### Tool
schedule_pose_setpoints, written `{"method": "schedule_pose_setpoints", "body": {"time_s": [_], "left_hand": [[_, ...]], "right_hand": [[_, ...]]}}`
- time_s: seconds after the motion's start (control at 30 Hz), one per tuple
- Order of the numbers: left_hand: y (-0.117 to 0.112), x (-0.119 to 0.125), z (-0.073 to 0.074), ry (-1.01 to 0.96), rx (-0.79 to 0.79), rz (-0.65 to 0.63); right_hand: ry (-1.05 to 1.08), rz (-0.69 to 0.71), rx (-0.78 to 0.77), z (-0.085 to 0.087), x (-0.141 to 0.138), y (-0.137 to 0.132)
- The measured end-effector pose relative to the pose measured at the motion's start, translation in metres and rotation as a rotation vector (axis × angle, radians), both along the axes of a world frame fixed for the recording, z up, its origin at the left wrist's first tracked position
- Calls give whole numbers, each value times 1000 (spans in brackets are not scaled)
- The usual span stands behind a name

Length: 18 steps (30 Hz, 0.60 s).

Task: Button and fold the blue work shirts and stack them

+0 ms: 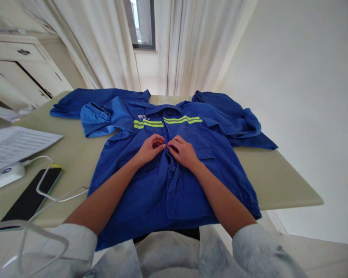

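A blue work jacket (191,133) with yellow-green reflective stripes across its chest lies front up on the table, collar away from me. Its sleeves spread out to both sides. My left hand (151,148) pinches one edge of the front opening just below the stripes. Right beside it, my right hand (182,150) pinches the other edge, the fingertips of both hands nearly meeting. What sits between the fingertips is too small to make out. Below the hands the front placket hangs apart, and a button (173,168) shows there.
Folded dark blue garments (75,98) lie behind the jacket on the left and more blue cloth (217,101) on the right. Printed paper (20,144), a white device (8,175), a black slab-like object (31,197) and a white cable (42,185) occupy the table's left side (75,154).
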<state>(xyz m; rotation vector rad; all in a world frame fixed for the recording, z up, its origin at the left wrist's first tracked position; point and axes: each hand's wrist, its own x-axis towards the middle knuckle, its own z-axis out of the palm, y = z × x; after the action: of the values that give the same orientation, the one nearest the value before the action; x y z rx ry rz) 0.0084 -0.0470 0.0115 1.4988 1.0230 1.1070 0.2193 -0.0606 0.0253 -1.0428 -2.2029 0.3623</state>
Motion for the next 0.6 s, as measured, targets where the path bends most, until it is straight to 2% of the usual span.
{"method": "schedule_pose_setpoints", "body": {"time_s": [0.27, 0.37, 0.5, 0.6], "left_hand": [[1, -1, 4, -236, -247, 43], [1, 0, 4, -235, -244, 52], [0, 1, 2, -206, -207, 41], [0, 1, 2, -203, -214, 40]], "right_hand": [[-25, 7, -3, -4, -3, 1], [135, 26, -110, -5, -4, 4], [330, -39, -338, -8, -5, 8], [283, -21, -282, -7, -7, 8]]}}
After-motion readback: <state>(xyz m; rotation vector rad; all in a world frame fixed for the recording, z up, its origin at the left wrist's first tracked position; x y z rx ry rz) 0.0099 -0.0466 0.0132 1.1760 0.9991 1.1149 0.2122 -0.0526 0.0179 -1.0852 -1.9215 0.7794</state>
